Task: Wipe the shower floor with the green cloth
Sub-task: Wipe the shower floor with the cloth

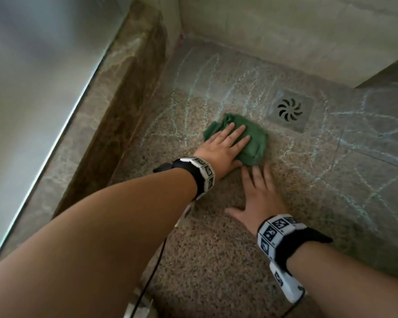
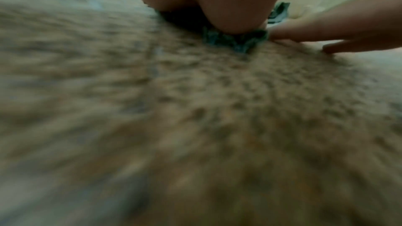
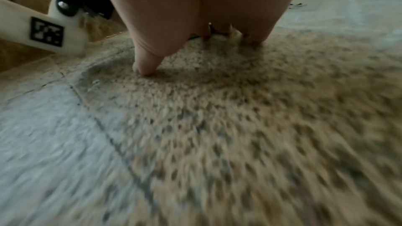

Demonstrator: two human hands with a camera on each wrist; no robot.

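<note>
A crumpled green cloth (image 1: 251, 143) lies on the speckled shower floor (image 1: 216, 249), just left of the drain. My left hand (image 1: 225, 143) presses flat on it with straight, spread fingers. In the left wrist view the cloth's edge (image 2: 234, 40) bulges out under the heel of that hand. My right hand (image 1: 260, 196) rests flat on the bare floor right below the cloth, fingers straight, fingertips almost at the cloth's near edge. The right wrist view shows its thumb (image 3: 150, 64) touching the floor.
A square metal drain (image 1: 290, 110) sits to the right of the cloth. A raised stone curb (image 1: 115, 106) and a glass panel (image 1: 32, 88) run along the left. Walls (image 1: 285, 31) close the far side. Pale streaks cross the floor around the drain.
</note>
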